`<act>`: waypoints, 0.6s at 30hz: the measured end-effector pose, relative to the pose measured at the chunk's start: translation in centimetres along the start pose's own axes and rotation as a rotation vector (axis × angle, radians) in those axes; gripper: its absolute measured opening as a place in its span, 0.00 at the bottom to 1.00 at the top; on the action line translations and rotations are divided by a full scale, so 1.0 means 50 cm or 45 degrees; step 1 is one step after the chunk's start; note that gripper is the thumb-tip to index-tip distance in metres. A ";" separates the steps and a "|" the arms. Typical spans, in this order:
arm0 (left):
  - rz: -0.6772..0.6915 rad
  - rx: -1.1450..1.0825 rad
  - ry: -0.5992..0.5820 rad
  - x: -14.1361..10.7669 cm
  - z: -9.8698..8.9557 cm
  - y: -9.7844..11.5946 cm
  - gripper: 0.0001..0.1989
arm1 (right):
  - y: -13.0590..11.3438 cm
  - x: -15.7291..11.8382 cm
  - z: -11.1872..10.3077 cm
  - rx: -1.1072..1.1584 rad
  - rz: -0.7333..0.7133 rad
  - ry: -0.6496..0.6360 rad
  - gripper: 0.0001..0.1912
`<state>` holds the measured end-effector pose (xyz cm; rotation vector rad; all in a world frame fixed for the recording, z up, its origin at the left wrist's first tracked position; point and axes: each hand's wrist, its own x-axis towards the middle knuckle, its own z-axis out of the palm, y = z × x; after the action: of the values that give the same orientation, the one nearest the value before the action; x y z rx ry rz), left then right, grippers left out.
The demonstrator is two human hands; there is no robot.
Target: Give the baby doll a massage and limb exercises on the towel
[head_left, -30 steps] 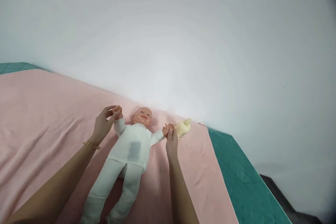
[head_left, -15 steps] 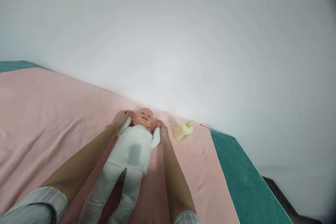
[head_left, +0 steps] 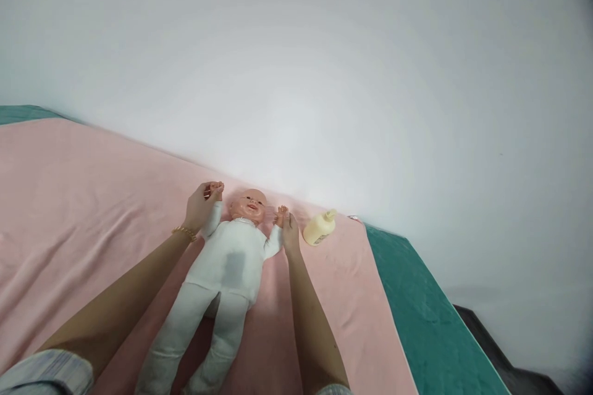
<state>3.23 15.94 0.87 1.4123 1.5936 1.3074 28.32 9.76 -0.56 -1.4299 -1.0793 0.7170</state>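
Observation:
A baby doll (head_left: 227, 259) in a white top and white trousers lies face up on a pink cloth (head_left: 115, 197), its head towards the wall. A grey patch shows on the front of its top. My left hand (head_left: 200, 207), with a beaded bracelet at the wrist, grips the doll's hand on the left side, out from its head. On the other side my right hand (head_left: 291, 233) has its fingers closed on the doll's other hand. Both of the doll's arms are bent upward.
A pale yellow pump bottle (head_left: 319, 228) lies tilted on the cloth, right of my right hand. Green sheet (head_left: 417, 308) shows past the cloth's right edge. A white wall (head_left: 296, 74) rises behind, and a dark object (head_left: 504, 358) is at the lower right.
My left hand has moved outward and up with the doll's hand, away from its head. My right hand has shifted slightly, and the doll's arm beside it is spread a little more.

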 end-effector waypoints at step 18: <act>-0.175 0.291 0.225 -0.273 -0.218 -0.059 0.31 | -0.065 -0.381 -0.124 -0.250 0.175 -0.067 0.33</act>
<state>-4.65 0.17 -0.61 1.3200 1.9746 1.2287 25.77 -10.32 0.73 -1.6739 -1.1244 0.7662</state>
